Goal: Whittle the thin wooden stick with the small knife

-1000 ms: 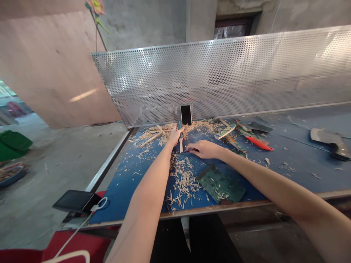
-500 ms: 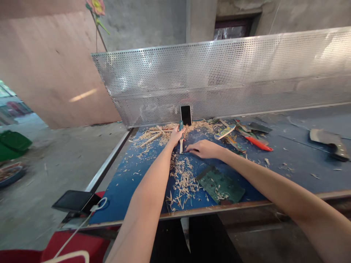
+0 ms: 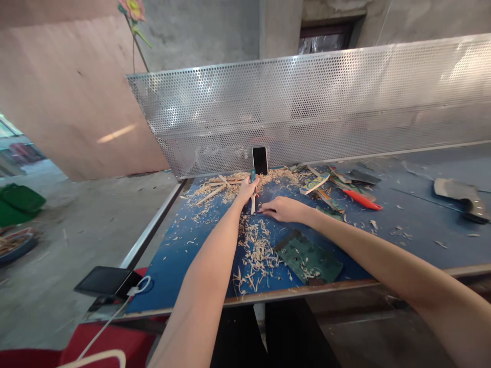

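My left hand [image 3: 246, 191] is wrapped round a slim wooden piece [image 3: 253, 205], pale at its near end and teal at the far end that rises past the fingers. Just to the right, my right hand [image 3: 287, 209] pinches a thin dark carving tool [image 3: 261, 212], its tip at the near end of the wood. Whether the tip touches the wood is too small to tell. Pale curled wood shavings [image 3: 261, 250] lie below both hands on the blue tabletop [image 3: 180, 266]. A phone [image 3: 260, 160] stands upright beyond my left hand.
A perforated metal panel [image 3: 238, 117] closes off the table's back. On the right are a red-handled tool [image 3: 362, 200], painted wood scraps [image 3: 315, 183] and a bent metal sheet [image 3: 456, 194]. A green sheet [image 3: 310, 258] lies near the front edge. A dark screen device [image 3: 103, 281] with a white cable sits at the left corner.
The right hand has shifted very slightly, with the thin tool still at the wood's near end. The left hand keeps its hold in the same place.
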The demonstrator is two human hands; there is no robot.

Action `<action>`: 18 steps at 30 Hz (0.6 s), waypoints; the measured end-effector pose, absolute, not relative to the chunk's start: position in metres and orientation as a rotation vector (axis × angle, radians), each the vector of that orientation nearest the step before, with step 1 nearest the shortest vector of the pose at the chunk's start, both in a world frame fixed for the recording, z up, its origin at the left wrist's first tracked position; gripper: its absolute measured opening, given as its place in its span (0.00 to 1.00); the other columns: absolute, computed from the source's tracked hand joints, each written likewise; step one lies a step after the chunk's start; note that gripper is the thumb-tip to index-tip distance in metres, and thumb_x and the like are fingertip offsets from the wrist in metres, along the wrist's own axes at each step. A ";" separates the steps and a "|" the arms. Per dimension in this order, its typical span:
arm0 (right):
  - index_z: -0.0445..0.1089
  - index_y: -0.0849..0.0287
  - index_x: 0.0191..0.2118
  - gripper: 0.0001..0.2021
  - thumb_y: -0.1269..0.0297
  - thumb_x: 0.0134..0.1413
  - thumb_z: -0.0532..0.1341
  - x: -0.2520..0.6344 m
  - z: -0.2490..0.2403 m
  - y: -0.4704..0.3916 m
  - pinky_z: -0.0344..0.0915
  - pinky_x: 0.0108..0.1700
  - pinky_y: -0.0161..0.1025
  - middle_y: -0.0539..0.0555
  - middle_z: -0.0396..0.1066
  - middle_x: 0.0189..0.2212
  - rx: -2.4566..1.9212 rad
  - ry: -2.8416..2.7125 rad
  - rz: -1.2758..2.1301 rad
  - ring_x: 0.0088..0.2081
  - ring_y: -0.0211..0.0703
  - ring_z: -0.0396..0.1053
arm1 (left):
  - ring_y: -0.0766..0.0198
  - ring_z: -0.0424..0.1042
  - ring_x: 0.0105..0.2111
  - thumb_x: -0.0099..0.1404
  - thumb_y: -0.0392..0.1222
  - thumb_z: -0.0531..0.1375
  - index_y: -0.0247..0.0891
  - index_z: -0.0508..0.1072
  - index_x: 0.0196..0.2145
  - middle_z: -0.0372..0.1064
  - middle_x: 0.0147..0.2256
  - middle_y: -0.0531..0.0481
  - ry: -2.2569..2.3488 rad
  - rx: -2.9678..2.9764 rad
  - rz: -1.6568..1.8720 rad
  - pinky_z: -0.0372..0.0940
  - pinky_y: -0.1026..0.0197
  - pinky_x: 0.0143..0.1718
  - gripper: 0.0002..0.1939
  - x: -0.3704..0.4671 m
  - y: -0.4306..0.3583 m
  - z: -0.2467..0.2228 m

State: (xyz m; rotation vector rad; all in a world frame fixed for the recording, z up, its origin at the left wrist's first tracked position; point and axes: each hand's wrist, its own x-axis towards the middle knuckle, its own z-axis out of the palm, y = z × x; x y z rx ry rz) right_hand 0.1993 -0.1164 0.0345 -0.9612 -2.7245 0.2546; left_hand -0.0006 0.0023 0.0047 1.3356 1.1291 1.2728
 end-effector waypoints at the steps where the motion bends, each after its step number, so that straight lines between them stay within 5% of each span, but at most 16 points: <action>1: 0.88 0.52 0.56 0.15 0.63 0.81 0.61 0.198 0.035 -0.118 0.68 0.48 0.44 0.59 0.90 0.46 -0.977 -2.719 0.255 0.42 0.52 0.83 | 0.64 0.66 0.20 0.75 0.55 0.77 0.41 0.76 0.49 0.65 0.25 0.57 1.129 1.328 1.270 0.69 0.59 0.27 0.20 -0.001 0.002 0.005; 10: 0.84 0.54 0.46 0.13 0.66 0.81 0.61 0.185 0.043 -0.132 0.60 0.42 0.42 0.58 0.88 0.40 -1.170 -2.739 0.292 0.40 0.50 0.80 | 0.64 0.65 0.18 0.75 0.56 0.76 0.41 0.77 0.52 0.65 0.24 0.58 1.174 1.357 1.255 0.69 0.59 0.26 0.21 0.000 0.002 0.005; 18: 0.83 0.54 0.56 0.15 0.63 0.85 0.57 0.190 0.049 -0.140 0.59 0.41 0.42 0.60 0.89 0.48 -1.127 -2.830 -0.067 0.44 0.51 0.83 | 0.63 0.68 0.20 0.77 0.57 0.74 0.40 0.77 0.55 0.66 0.25 0.57 1.258 1.427 1.188 0.72 0.58 0.30 0.21 0.000 0.000 0.009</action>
